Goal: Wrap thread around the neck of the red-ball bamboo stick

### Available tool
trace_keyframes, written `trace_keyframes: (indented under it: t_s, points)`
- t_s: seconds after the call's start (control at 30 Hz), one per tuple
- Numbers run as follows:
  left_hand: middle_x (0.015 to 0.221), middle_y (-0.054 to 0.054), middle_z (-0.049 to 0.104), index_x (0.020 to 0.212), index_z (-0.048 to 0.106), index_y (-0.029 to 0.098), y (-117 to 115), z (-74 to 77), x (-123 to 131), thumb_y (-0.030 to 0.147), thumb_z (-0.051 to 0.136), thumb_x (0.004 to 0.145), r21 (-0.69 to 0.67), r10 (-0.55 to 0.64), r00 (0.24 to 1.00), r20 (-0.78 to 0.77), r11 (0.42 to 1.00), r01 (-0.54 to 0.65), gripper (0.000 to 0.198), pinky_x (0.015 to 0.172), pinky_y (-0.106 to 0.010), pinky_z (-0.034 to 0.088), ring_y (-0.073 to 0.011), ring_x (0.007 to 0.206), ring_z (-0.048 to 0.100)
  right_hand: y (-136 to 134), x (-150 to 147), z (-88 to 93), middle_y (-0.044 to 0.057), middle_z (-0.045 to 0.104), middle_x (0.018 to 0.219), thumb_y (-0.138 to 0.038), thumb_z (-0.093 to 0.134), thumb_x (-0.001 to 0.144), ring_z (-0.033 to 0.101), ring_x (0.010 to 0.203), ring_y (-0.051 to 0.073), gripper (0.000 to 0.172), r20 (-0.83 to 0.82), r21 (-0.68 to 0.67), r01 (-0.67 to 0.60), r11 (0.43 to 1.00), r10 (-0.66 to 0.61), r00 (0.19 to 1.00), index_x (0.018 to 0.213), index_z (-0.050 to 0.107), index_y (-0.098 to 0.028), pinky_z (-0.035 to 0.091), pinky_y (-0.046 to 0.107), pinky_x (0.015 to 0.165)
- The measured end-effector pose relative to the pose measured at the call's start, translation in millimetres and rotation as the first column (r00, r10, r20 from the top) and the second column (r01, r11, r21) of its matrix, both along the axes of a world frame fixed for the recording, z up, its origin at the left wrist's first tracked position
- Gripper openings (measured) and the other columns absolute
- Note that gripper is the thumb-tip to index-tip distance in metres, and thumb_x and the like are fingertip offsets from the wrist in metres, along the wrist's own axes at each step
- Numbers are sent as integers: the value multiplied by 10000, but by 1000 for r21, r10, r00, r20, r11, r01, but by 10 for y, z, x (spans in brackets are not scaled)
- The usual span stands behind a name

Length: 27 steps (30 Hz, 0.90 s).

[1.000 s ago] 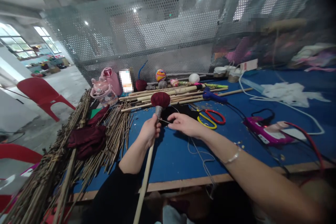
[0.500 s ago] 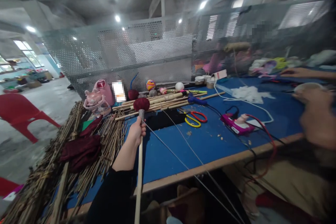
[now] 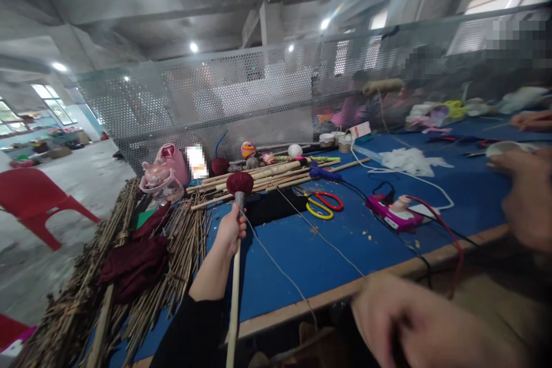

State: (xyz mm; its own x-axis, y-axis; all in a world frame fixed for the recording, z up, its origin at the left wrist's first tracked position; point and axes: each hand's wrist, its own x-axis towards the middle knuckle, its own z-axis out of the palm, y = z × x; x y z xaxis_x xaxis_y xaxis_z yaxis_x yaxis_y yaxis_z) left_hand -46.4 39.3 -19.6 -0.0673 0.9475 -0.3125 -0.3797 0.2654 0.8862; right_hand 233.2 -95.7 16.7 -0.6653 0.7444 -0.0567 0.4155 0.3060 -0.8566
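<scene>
My left hand (image 3: 230, 230) is wrapped round a pale wooden stick (image 3: 235, 299), just below its top. A round dark red cloth-covered head (image 3: 240, 183) caps the stick, with a grey cord binding (image 3: 240, 201) under it. From the binding a thin grey cord (image 3: 280, 282) sags toward the table's front edge. A second stretch of cord crosses the table to my right hand (image 3: 401, 322), which is low at the right and smeared by motion. Its fingers look curled, closed where the cord meets them; the grip itself is blurred.
Red-and-yellow scissors (image 3: 321, 207), a blue glue gun (image 3: 323, 172) and a purple power strip (image 3: 394, 213) lie on the blue table (image 3: 284, 259). Bundled twigs (image 3: 172, 276) cover the left side. At right, another person's hand (image 3: 528, 195) is beside a pale round object (image 3: 513, 148).
My right hand has come into view from below at the right. The cord, taut before, now hangs slack. My left hand keeps hold of the stick; the view has shifted slightly.
</scene>
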Motion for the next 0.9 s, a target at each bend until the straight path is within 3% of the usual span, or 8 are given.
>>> trace_keyframes:
  t_s: [0.03,0.1,0.2,0.3,0.4,0.5,0.7,0.9]
  points:
    - [470,91,315,816,500,134,-3,-3,5,521,517,759,-1,-6,1000,-5,1000,6,392,333,-137,116,-10,319,214,258,-92,86,65,607,582,-557,517,725,581,589,159,409,-37,-2,-11,1000,11,999,596,647,-191,421,268,581]
    - [476,88,325,824,505,136,-9,-8,12,532,531,743,0,-13,1000,-17,1000,13,405,336,-138,125,-11,323,223,845,-302,171,42,609,638,-475,512,751,535,563,140,327,-49,117,237,964,-233,971,729,635,-173,388,248,543]
    - [482,88,333,826,506,140,-17,-4,16,553,540,723,3,-9,999,-35,1000,9,426,339,-138,130,-12,327,231,1658,-582,90,49,616,689,-370,543,736,532,645,153,229,88,357,535,766,-598,797,704,620,-157,359,236,568]
    - [481,89,333,824,501,143,-21,2,16,555,537,723,0,-5,999,-48,1000,5,426,342,-138,128,-15,328,235,2116,-738,-73,64,593,628,-338,647,653,537,652,170,214,146,337,576,745,-646,749,584,585,-146,341,237,547]
    - [479,87,338,822,501,142,-17,-5,15,537,522,743,-3,-8,998,-57,1000,8,403,341,-138,130,-16,328,239,2274,-818,-140,33,510,467,-258,695,606,502,535,141,266,136,242,559,793,-598,790,458,507,-144,319,227,490]
    - [484,85,345,823,503,141,-12,-24,14,537,513,750,-4,-10,998,-66,1000,10,403,337,-138,133,-16,327,246,2352,-881,-25,7,475,439,-299,614,708,429,429,95,304,16,134,533,835,-540,842,487,466,-151,295,205,422]
    - [492,85,345,840,505,137,-6,-45,6,513,485,779,-2,-11,998,-67,1000,11,381,333,-141,145,-15,322,243,2492,-905,640,30,601,713,-297,410,861,425,452,52,209,-339,31,478,878,-440,831,694,430,-172,353,169,417]
    - [491,85,340,817,500,137,3,-45,-8,513,495,773,5,-16,999,-52,1000,16,379,338,-141,131,-13,326,232,2332,-855,1352,32,623,770,-304,518,818,469,471,61,199,-683,-5,376,926,-278,675,692,428,-178,364,177,402]
